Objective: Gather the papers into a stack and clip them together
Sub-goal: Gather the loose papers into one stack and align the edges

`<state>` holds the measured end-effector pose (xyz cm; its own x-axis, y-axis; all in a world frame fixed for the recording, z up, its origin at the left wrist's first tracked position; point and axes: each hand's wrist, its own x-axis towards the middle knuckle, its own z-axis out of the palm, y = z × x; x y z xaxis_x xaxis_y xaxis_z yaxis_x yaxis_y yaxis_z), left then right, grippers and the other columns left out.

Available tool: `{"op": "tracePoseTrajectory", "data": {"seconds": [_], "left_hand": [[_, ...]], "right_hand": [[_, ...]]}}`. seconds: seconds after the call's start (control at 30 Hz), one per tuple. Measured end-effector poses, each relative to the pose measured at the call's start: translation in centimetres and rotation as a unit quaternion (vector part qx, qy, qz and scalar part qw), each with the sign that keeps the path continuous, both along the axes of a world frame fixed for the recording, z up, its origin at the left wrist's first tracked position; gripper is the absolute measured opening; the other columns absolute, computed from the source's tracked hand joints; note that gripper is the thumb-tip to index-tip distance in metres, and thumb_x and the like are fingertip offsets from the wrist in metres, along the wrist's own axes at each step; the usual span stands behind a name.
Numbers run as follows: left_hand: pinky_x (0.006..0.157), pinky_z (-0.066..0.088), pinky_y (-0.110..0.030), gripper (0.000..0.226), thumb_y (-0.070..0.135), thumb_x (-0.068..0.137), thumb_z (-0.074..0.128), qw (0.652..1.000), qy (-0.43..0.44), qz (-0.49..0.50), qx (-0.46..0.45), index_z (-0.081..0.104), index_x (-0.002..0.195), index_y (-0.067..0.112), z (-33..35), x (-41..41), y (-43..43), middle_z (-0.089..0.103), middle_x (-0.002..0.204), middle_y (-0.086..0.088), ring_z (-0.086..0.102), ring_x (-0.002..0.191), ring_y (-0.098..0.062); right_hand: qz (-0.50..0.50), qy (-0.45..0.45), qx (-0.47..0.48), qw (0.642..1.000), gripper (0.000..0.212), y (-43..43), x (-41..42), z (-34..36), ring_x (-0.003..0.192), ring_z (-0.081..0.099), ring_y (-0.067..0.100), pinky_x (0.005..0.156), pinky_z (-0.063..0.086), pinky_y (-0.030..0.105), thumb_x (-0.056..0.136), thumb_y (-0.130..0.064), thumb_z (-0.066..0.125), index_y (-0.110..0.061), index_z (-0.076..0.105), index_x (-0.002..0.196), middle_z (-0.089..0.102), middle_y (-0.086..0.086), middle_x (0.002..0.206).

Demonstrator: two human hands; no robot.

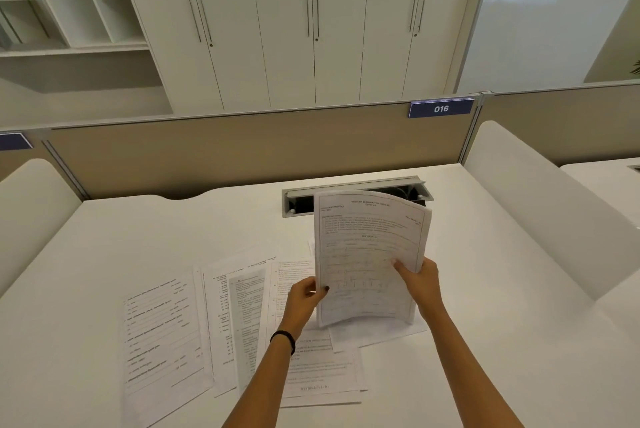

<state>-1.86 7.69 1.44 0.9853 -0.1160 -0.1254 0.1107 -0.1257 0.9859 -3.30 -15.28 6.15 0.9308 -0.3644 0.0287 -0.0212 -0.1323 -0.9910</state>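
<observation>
A stack of printed papers [367, 254] stands upright on its lower edge above the white desk [104, 237], bowed slightly. My left hand [306, 299] grips its left edge and my right hand [420, 280] grips its right edge. Several loose printed sheets lie flat on the desk: one at the far left [162, 334], overlapping ones in the middle [239, 316], and more under my forearms [322, 372]. Another sheet [381, 332] lies just beneath the held stack. No clip is visible.
A grey cable tray [353, 186] is sunk into the desk behind the stack. A beige partition [242, 153] with a "016" tag [440, 109] closes the back. White curved side dividers [540, 205] stand left and right. Cabinets stand beyond.
</observation>
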Motion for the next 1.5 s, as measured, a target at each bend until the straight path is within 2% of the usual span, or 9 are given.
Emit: {"op": "tracePoseTrajectory", "data": {"seconds": [0.17, 0.37, 0.5, 0.63, 0.77, 0.87, 1.2, 1.37, 1.5], "left_hand": [[0.059, 0.053, -0.014, 0.017, 0.01, 0.086, 0.062, 0.998, 0.035, -0.021, 0.044, 0.064, 0.103, 0.01, -1.1, 0.1, 0.2, 0.067, 0.09, -0.004, 0.064, 0.081, -0.012], [0.063, 0.055, -0.019, 0.021, 0.007, 0.088, 0.057, 0.991, 0.097, -0.071, 0.057, 0.061, 0.108, 0.014, -1.5, 0.2, 0.5, 0.069, 0.091, -0.008, 0.068, 0.074, -0.015], [0.072, 0.054, -0.025, 0.02, 0.01, 0.089, 0.056, 0.989, 0.108, -0.067, 0.069, 0.062, 0.107, 0.015, -2.1, 0.8, 1.4, 0.067, 0.1, -0.008, 0.066, 0.085, -0.016], [0.071, 0.048, -0.019, 0.022, 0.012, 0.085, 0.062, 0.991, 0.086, -0.006, 0.105, 0.064, 0.107, 0.016, -2.8, 1.8, 1.9, 0.059, 0.112, -0.006, 0.058, 0.095, -0.014], [0.092, 0.041, -0.026, 0.028, 0.007, 0.082, 0.064, 0.98, 0.03, 0.108, 0.167, 0.062, 0.109, 0.014, -3.2, 2.5, 2.6, 0.052, 0.12, -0.012, 0.051, 0.111, -0.023], [0.105, 0.032, -0.033, 0.037, 0.005, 0.083, 0.063, 0.958, 0.02, 0.17, 0.229, 0.056, 0.119, 0.012, -3.4, 2.8, 3.5, 0.045, 0.128, -0.015, 0.04, 0.123, -0.028], [0.107, 0.032, -0.034, 0.048, 0.008, 0.083, 0.064, 0.949, 0.079, 0.201, 0.229, 0.049, 0.128, 0.009, -4.4, 3.7, 4.4, 0.037, 0.135, -0.018, 0.038, 0.125, -0.031], [0.108, 0.032, -0.035, 0.05, 0.006, 0.081, 0.065, 0.955, 0.081, 0.197, 0.207, 0.047, 0.128, 0.008, -4.6, 3.9, 4.0, 0.037, 0.135, -0.017, 0.038, 0.125, -0.03], [0.107, 0.032, -0.035, 0.053, 0.007, 0.081, 0.066, 0.956, 0.082, 0.191, 0.207, 0.046, 0.129, 0.008, -4.6, 3.9, 3.8, 0.037, 0.136, -0.016, 0.039, 0.125, -0.029]], "right_hand": [[-0.008, -0.008, -0.041, 0.999, 0.018, -1.3, 0.0, -0.9, 0.079, 0.066, 0.016, 0.06, 0.056, 0.019, 0.083, -0.014, 0.064, -0.01, 0.063, 0.1, 0.066, 0.004, 0.091], [-0.022, 0.043, -0.074, 0.996, 0.02, -2.8, 0.3, -3.1, 0.081, 0.066, 0.027, 0.068, 0.056, 0.032, 0.084, -0.014, 0.062, -0.009, 0.061, 0.103, 0.066, 0.009, 0.096], [-0.016, 0.087, -0.082, 0.993, 0.025, -3.8, 1.0, -5.3, 0.087, 0.065, 0.031, 0.077, 0.056, 0.043, 0.082, -0.012, 0.063, -0.007, 0.06, 0.106, 0.067, 0.014, 0.102], [-0.022, 0.116, -0.077, 0.99, 0.027, -4.3, 1.7, -6.9, 0.089, 0.064, 0.034, 0.08, 0.055, 0.045, 0.082, -0.009, 0.063, -0.003, 0.06, 0.108, 0.066, 0.017, 0.105], [-0.044, 0.134, -0.091, 0.986, 0.026, -4.7, 2.3, -8.2, 0.089, 0.059, 0.029, 0.082, 0.05, 0.039, 0.083, -0.005, 0.06, -0.001, 0.058, 0.108, 0.064, 0.017, 0.107], [-0.063, 0.146, -0.108, 0.981, 0.036, -5.1, 3.3, -9.4, 0.11, 0.052, 0.033, 0.096, 0.042, 0.044, 0.083, -0.007, 0.061, -0.002, 0.054, 0.118, 0.056, 0.019, 0.121], [-0.054, 0.142, -0.148, 0.977, 0.051, -3.2, 4.8, -10.8, 0.119, 0.046, 0.034, 0.103, 0.036, 0.045, 0.079, -0.003, 0.064, 0.0, 0.044, 0.127, 0.049, 0.021, 0.129], [-0.047, 0.123, -0.248, 0.96, 0.048, -0.9, 4.4, -11.6, 0.113, 0.048, 0.037, 0.097, 0.038, 0.044, 0.074, -0.003, 0.068, -0.002, 0.051, 0.119, 0.051, 0.02, 0.125], [-0.046, 0.119, -0.252, 0.959, 0.047, 0.7, 4.2, -11.8, 0.111, 0.049, 0.038, 0.094, 0.04, 0.046, 0.074, -0.003, 0.067, -0.003, 0.052, 0.118, 0.051, 0.019, 0.125]]}}
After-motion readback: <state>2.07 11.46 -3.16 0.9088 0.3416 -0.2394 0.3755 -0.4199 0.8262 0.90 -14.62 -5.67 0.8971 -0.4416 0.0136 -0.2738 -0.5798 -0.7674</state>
